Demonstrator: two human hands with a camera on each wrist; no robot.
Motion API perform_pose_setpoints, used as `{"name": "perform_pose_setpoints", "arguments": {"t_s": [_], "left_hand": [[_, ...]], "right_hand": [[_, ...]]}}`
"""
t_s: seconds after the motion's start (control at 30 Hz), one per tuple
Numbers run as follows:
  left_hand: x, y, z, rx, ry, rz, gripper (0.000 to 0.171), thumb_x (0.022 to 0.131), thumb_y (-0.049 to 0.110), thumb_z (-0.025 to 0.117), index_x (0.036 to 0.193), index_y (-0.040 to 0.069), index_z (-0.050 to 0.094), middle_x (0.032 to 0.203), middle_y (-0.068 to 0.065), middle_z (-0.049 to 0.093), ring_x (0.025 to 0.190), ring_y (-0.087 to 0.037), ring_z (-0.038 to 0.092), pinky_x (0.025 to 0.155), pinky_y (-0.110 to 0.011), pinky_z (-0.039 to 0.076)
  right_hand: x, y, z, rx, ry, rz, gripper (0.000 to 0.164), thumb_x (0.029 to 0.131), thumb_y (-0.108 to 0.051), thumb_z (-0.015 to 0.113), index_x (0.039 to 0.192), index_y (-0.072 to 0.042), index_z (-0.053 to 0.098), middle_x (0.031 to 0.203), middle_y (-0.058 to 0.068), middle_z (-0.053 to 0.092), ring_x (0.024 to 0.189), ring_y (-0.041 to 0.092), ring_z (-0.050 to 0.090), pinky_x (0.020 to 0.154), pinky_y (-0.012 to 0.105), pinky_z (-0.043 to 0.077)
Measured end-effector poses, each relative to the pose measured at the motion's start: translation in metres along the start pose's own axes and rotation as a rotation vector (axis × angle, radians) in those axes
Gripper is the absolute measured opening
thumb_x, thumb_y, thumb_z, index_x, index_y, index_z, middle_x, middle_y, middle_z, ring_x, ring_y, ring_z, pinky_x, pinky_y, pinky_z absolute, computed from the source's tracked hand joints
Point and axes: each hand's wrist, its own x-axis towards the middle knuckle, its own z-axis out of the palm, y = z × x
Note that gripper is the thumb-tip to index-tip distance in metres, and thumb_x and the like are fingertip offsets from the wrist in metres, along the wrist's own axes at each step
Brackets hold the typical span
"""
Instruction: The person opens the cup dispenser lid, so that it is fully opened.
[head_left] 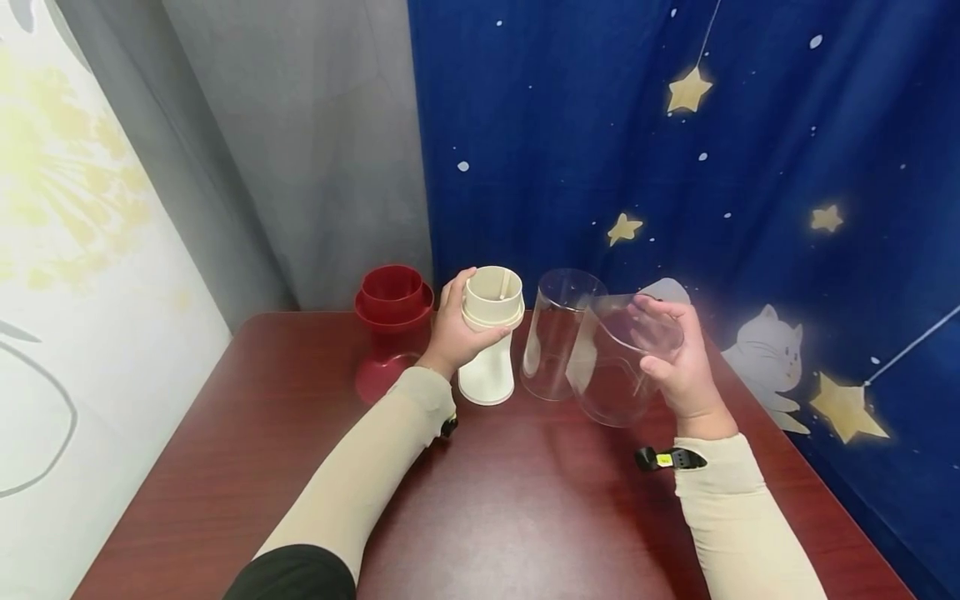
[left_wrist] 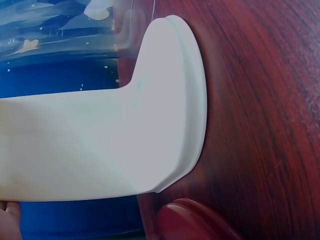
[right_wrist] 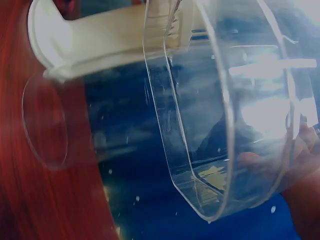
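Observation:
My left hand (head_left: 455,333) grips the upper part of a cream-white base (head_left: 486,375), thumb across the front below its open round collar. The left wrist view shows the flared foot (left_wrist: 170,110) of this base right at the tabletop. In my right hand (head_left: 682,362), a clear plastic cylinder (head_left: 611,387) is held by its upper end, tilted, with its lower end toward the middle of the table. Another clear cylinder (head_left: 546,358) stands upright between the white base and the held cylinder, overlapping the latter in the head view.
A red base (head_left: 392,304) of similar shape stands left of the white one, partly hidden by my left hand. The dark red wooden table (head_left: 480,517) ends at a blue star-patterned curtain (head_left: 525,150) and a grey curtain (head_left: 300,150). A white patterned surface (head_left: 90,250) borders the left.

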Motion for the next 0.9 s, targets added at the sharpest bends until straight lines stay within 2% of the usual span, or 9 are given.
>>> {"name": "perform_pose_setpoints", "arguments": {"t_s": [0.2,0.4,0.67,0.83,0.9], "left_hand": [[0.0,-0.001,0.001,-0.005,0.004,0.016,0.111,0.069,0.03,0.098,0.16,0.03,0.035,0.159,-0.006,0.038,0.132,-0.027,0.053,0.108,-0.048,0.052],[0.0,-0.001,0.001,-0.014,0.004,0.008,0.111,0.069,0.029,0.098,0.16,0.027,0.035,0.16,-0.006,0.038,0.132,-0.028,0.053,0.108,-0.05,0.053],[-0.002,-0.002,0.001,-0.005,0.004,-0.005,0.112,0.069,0.032,0.098,0.161,0.03,0.034,0.16,-0.003,0.038,0.131,-0.026,0.053,0.107,-0.05,0.053],[-0.002,-0.001,0.0,-0.001,0.006,-0.016,0.111,0.069,0.032,0.098,0.159,0.039,0.034,0.16,-0.001,0.038,0.131,-0.025,0.053,0.107,-0.048,0.053],[-0.002,0.0,0.0,-0.004,0.002,-0.018,0.111,0.069,0.032,0.098,0.16,0.037,0.034,0.159,-0.002,0.038,0.131,-0.025,0.053,0.107,-0.048,0.054]], "right_hand": [[-0.008,0.004,-0.016,-0.076,0.078,0.025,0.066,0.077,0.014,0.073,0.137,-0.001,0.05,0.148,0.013,0.06,0.137,0.021,0.06,0.111,0.026,0.05],[-0.013,0.014,-0.032,-0.19,0.13,0.047,0.065,0.077,0.017,0.067,0.137,0.004,0.048,0.149,0.013,0.06,0.136,0.02,0.059,0.109,0.024,0.05],[-0.015,0.03,-0.046,-0.33,0.243,0.122,0.065,0.078,0.017,0.064,0.139,0.003,0.047,0.147,0.007,0.057,0.133,0.011,0.06,0.104,0.018,0.051],[-0.013,0.041,-0.051,-0.395,0.284,0.184,0.064,0.081,0.02,0.065,0.14,0.005,0.045,0.146,0.002,0.056,0.129,0.006,0.059,0.097,0.016,0.054],[-0.012,0.045,-0.053,-0.449,0.289,0.219,0.064,0.083,0.019,0.067,0.141,0.007,0.042,0.147,0.003,0.054,0.124,0.003,0.06,0.093,0.013,0.054]]}}
